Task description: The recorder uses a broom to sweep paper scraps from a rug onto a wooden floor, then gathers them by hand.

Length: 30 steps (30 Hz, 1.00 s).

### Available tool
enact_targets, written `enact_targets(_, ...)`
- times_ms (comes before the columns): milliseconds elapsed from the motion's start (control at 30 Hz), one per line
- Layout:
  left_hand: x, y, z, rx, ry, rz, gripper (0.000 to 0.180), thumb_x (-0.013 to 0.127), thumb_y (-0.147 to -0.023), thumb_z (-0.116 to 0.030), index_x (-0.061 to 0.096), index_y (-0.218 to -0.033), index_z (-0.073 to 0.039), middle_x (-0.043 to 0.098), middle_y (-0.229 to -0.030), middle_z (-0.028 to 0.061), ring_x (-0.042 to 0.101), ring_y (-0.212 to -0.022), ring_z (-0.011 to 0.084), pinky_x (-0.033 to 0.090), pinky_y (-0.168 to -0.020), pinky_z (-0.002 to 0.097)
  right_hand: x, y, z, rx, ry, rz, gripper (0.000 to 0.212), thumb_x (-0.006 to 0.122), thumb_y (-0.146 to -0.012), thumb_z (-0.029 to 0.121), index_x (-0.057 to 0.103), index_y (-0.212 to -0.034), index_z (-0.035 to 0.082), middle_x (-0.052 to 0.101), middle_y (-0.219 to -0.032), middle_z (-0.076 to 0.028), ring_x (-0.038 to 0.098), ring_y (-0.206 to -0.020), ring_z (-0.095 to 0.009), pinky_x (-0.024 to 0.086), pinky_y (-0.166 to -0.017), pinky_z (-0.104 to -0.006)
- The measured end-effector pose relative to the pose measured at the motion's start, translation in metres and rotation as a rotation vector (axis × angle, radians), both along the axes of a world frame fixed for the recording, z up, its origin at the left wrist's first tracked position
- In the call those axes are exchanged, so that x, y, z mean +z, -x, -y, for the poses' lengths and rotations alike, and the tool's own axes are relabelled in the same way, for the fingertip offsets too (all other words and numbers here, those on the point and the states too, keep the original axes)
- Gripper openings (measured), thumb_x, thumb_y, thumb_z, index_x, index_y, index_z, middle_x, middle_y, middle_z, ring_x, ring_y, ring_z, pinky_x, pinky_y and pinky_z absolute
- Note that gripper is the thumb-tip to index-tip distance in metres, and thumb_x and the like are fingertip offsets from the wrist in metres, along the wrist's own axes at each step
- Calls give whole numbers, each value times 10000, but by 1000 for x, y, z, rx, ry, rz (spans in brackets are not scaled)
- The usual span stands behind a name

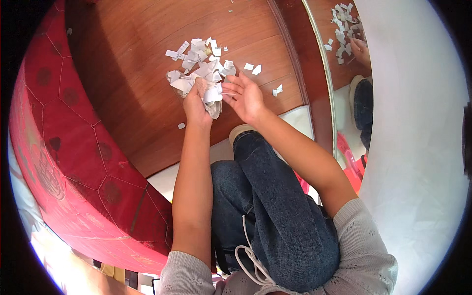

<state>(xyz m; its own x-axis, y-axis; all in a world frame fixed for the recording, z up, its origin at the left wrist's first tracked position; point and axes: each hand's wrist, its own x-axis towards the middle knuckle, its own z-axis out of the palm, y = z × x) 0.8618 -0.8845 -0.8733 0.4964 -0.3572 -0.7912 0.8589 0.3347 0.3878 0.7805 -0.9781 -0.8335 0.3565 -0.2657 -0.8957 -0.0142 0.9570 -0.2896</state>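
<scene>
My left hand (197, 109) is closed round a wad of crumpled paper (213, 93), white with a greyish-brown part hanging below. My right hand (247, 101) is beside it, palm turned up and fingers stretched toward the wad; its fingertips are close to the paper, and I cannot tell if they touch it. Just beyond both hands lies a loose heap of torn white paper scraps (195, 55) on the brown wooden floor (137, 59). A few scraps (256, 69) lie apart to the right, and a small one (181, 126) is left of my left wrist.
A red quilted mattress or cushion (88, 132) curves along the left. On the right stands a mirror (344, 73) in a dark wooden frame, reflecting scraps and a hand, with a white surface (418, 147) beyond. My bent knees in jeans (280, 211) are close below my forearms.
</scene>
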Motion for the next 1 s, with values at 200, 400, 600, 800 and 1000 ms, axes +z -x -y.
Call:
enact_targets(200,12,-12,-15,41,53,46,265,478,-866,-161,494,-1069,9,580,-960,98,592,-829,214,505,-718,353,-15,33,23,132,535,-207,358,449,-875,250,455,-1104,-25,532,-1027,-181,521,-945,-276,426,-794,-382)
enact_targets(400,0,-3,-68,164,439,-154,284,486,-860,-145,468,-1091,19,541,-998,126,561,-853,209,486,-733,313,-90,117,49,482,1095,-980,283,550,-764,152,495,-971,-34,550,-900,-197,523,-880,-345,407,-788,-413)
enact_targets(600,5,2,-69,299,529,-302,320,566,-803,-66,444,-1084,26,526,-930,115,546,-831,163,481,-743,277,-122,69,62,511,1129,-543,156,498,-822,100,527,-906,-28,595,-884,-137,605,-737,-212,517,-532,-291)
enact_targets(800,25,7,-89,299,389,-249,316,570,-806,-91,447,-1071,28,526,-918,108,545,-819,166,482,-735,275,-41,-52,37,791,1211,-436,135,540,-739,140,579,-852,77,549,-958,-139,532,-880,-330,426,-737,-407)
enact_targets(1000,45,18,-89,-45,11,-123,266,556,-814,-139,481,-1033,-9,569,-841,88,589,-721,189,509,-608,304,-46,-108,57,996,1864,-198,315,565,-744,190,561,-1057,152,474,-1164,-99,375,-1116,-316,311,-925,-431)
